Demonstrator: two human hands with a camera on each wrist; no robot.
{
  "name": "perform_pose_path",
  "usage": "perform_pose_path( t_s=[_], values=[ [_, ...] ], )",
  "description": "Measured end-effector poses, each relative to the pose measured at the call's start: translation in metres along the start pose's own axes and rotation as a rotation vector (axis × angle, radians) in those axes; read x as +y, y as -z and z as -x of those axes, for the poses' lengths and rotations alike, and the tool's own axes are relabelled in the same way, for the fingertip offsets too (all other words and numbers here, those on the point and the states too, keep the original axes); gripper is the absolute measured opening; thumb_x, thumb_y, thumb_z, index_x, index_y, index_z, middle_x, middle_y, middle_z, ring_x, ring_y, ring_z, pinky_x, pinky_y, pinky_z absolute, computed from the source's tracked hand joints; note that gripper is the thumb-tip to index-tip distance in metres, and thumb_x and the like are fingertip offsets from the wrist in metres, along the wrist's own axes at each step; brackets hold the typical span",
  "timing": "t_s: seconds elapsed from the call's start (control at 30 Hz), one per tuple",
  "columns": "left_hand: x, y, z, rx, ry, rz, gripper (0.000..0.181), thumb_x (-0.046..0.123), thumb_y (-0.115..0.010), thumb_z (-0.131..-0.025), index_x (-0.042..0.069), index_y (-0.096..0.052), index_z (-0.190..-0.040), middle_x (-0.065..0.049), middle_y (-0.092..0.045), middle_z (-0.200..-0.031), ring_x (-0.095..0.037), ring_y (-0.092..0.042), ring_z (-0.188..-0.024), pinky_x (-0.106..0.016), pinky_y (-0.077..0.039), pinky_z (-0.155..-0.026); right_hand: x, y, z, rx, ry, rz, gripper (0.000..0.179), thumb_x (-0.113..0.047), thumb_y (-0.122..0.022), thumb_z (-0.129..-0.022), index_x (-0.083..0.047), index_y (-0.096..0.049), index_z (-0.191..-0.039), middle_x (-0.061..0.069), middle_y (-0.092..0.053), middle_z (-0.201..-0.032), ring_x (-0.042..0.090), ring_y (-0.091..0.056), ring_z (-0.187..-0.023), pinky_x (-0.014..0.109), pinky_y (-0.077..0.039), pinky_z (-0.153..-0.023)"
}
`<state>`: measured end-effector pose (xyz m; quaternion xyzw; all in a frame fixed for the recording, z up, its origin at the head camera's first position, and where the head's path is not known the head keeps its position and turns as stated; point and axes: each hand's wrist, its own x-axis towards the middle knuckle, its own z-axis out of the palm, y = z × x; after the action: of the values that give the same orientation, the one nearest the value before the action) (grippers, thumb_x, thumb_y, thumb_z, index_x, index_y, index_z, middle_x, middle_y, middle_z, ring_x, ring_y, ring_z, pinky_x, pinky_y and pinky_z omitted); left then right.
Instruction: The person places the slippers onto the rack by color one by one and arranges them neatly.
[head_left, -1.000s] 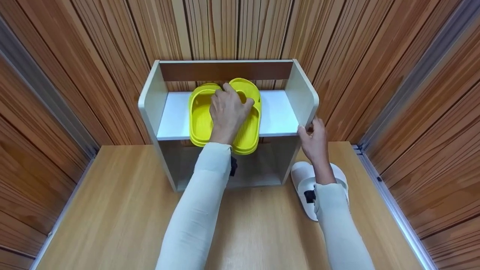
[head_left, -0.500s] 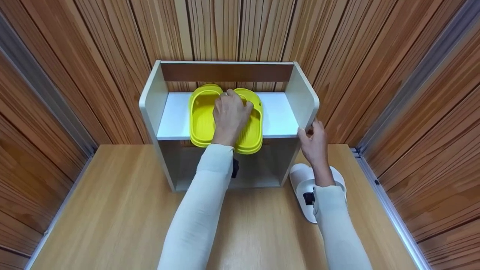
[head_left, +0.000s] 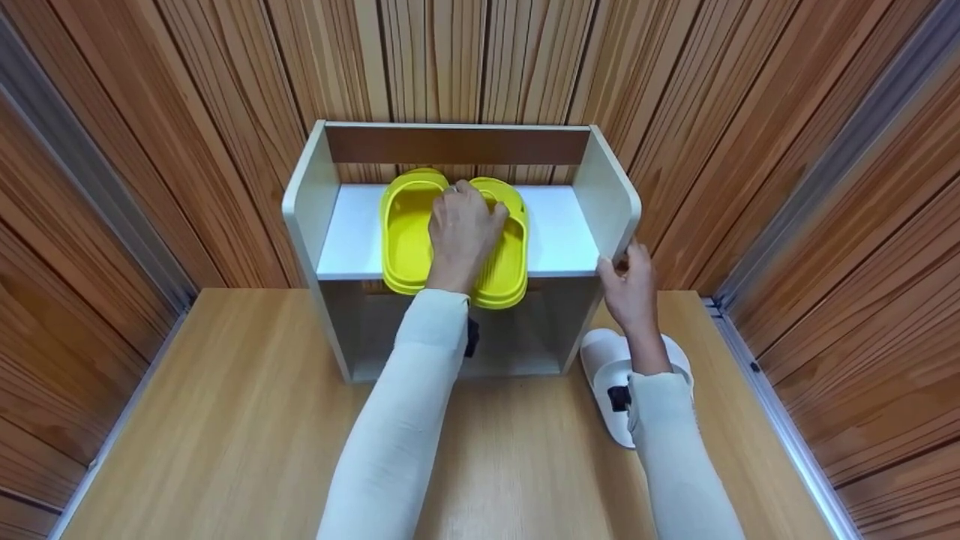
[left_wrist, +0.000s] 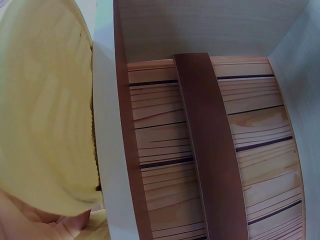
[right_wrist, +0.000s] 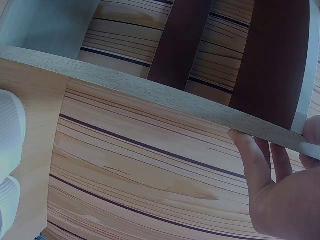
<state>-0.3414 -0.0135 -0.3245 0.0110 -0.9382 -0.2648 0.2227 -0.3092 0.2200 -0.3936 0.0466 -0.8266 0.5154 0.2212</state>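
Observation:
A pair of yellow slippers [head_left: 411,232] sits side by side on the white upper board of a small shoe rack [head_left: 352,240], the near ends jutting past its front edge. My left hand [head_left: 463,234] pinches the slippers at their inner edges; its fingertips are partly hidden inside them. In the left wrist view, a yellow slipper [left_wrist: 47,110] lies against the board's edge, with part of the hand below. My right hand [head_left: 631,286] grips the front edge of the rack's right side panel [head_left: 611,187]. The right wrist view shows its fingers [right_wrist: 252,162] against the panel's outer face.
White slippers [head_left: 604,364] stand on the wood floor right of the rack, partly covered by my right forearm. The rack's lower compartment [head_left: 517,337] opens toward me below the board. Wood-panelled walls [head_left: 435,60] rise behind and on both sides.
The right yellow slipper's far end has come down and toward me, and the pair now lies more level. My left hand has shifted slightly with it. My right hand keeps its grip on the panel.

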Motion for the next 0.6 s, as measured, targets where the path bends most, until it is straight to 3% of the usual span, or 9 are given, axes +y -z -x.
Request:
perform_pose_path(
  t_s=[0.2,0.37,0.47,0.6],
  values=[
    [-0.002,0.002,-0.001,0.023,-0.031,-0.016,0.041,0.035,-0.062,-0.098,-0.005,-0.064,-0.104,-0.017,-0.062,-0.090,-0.032,-0.063,-0.089,-0.037,-0.055,-0.081,-0.002,0.000,-0.001,-0.015,0.010,0.012,0.049,-0.005,-0.054,-0.098,0.003,-0.046,-0.146,0.024,-0.052,-0.128,0.037,-0.053,-0.119,0.053,-0.047,-0.100],
    [-0.002,0.005,0.001,0.026,-0.023,-0.015,0.048,0.041,-0.064,-0.097,-0.005,-0.063,-0.112,-0.017,-0.063,-0.097,-0.030,-0.061,-0.092,-0.036,-0.055,-0.083,-0.005,0.007,-0.001,-0.070,-0.030,0.045,0.054,-0.014,-0.057,-0.102,0.000,-0.040,-0.151,0.024,-0.049,-0.137,0.039,-0.052,-0.122,0.055,-0.046,-0.102],
    [-0.003,0.007,0.006,0.062,-0.056,-0.006,0.048,0.041,-0.064,-0.097,-0.004,-0.064,-0.114,-0.017,-0.065,-0.098,-0.031,-0.060,-0.094,-0.035,-0.054,-0.082,-0.004,0.014,0.001,-0.084,-0.045,0.072,0.061,-0.025,-0.060,-0.102,-0.005,-0.037,-0.154,0.021,-0.049,-0.141,0.037,-0.053,-0.122,0.053,-0.047,-0.101],
    [-0.011,0.011,0.017,0.159,-0.131,-0.025,0.046,0.043,-0.065,-0.097,-0.001,-0.068,-0.109,-0.015,-0.066,-0.095,-0.031,-0.057,-0.091,-0.035,-0.051,-0.078,-0.001,0.021,0.005,-0.090,-0.031,0.114,0.070,-0.040,-0.063,-0.100,-0.010,-0.035,-0.157,0.017,-0.050,-0.142,0.032,-0.054,-0.122,0.048,-0.050,-0.099]
  ],
)
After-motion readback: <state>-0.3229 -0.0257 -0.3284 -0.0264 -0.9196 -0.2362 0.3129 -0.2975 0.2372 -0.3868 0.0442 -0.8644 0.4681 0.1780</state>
